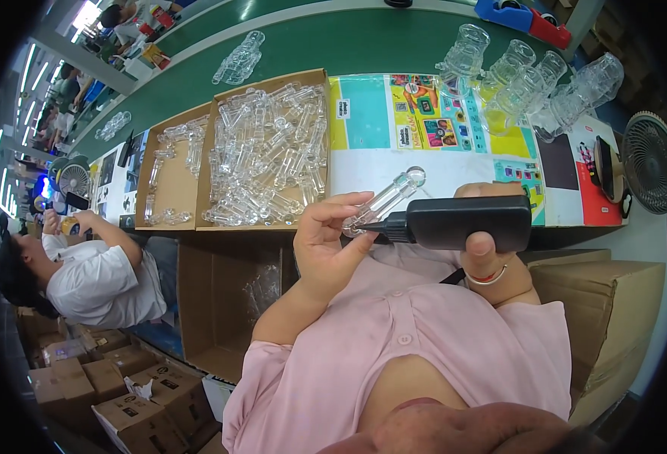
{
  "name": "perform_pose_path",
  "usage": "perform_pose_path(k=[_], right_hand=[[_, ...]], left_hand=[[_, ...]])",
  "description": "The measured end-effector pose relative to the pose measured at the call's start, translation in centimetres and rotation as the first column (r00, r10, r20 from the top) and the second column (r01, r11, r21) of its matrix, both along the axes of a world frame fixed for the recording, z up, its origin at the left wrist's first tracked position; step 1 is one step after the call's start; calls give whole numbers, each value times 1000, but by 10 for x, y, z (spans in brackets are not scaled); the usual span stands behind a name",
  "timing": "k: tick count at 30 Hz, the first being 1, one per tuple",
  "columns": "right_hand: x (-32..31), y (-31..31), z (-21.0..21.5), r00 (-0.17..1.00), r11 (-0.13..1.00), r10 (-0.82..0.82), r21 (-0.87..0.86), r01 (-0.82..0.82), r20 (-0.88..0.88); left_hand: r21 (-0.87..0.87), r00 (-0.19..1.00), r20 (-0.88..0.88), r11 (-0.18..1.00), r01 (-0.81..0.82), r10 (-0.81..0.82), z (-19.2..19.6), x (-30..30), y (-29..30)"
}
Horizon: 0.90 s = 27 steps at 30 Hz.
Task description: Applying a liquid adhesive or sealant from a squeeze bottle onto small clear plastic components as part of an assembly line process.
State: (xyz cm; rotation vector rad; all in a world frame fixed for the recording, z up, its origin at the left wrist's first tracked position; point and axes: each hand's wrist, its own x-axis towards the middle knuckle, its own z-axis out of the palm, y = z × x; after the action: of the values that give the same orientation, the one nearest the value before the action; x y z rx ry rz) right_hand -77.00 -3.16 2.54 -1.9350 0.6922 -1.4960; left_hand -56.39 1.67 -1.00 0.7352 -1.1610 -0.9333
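My left hand (327, 236) pinches the lower end of a clear glass-like tube (388, 197), which slants up to the right and has a round ball at its far end. My right hand (483, 257) is wrapped around a black squeeze bottle (466, 222) lying sideways in its grip. The bottle's thin pointed nozzle reaches left to the tube's lower end, close to my left fingertips. Whether the tip touches the tube, I cannot tell. Just left of my hands, a shallow cardboard box (206, 168) holds many similar clear tubes (269, 151).
Several clear jointed glass-like pieces (515, 87) stand at the far right of the bench, near a fan (649, 151). A second cardboard tray (175, 181) holds a few tubes. An open carton (212, 303) sits below. At left, a co-worker (110, 272) sits with raised hands.
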Motion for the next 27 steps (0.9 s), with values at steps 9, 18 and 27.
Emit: perform_pose_path(k=[9,18,27], right_hand=[[10,7,-4,998,996,-70,-52,70,8],[24,4,4,978,965,-128,248,85,162],[27,-1,6,956,949,-44,310,-51,291]], left_hand=[[-109,999,-6,993,-40,39,-8,1,-2],[-116,991,98,990,-77,89,-5,6,1],[-112,985,143,991,-78,94,-8,7,1]])
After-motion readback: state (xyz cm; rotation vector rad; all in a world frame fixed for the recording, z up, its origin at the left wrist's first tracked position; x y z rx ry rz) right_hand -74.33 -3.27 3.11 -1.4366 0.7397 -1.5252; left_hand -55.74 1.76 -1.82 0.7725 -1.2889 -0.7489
